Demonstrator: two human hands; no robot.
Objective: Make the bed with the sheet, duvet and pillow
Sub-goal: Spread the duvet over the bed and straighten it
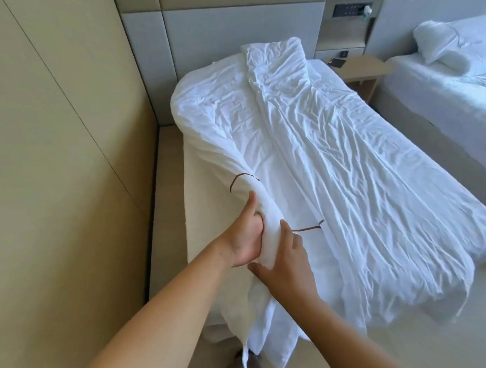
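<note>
A crumpled white duvet (334, 161) with a thin brown trim line lies along the bed, its left side folded back toward the middle. The bare cream side of the mattress (207, 223) shows on the left under the lifted fold. My left hand (246, 234) grips the raised left edge of the duvet near the foot of the bed. My right hand (284, 266) rests just to the right of it, fingers closed on the same bunched edge. A rumpled white pillow-like bundle (275, 59) sits at the head of the bed.
A beige wall (50, 167) stands close on the left, with a narrow gap beside the bed. A padded headboard (204, 32) runs behind. A small nightstand (362, 68) and a second made bed (452, 85) with pillows lie to the right.
</note>
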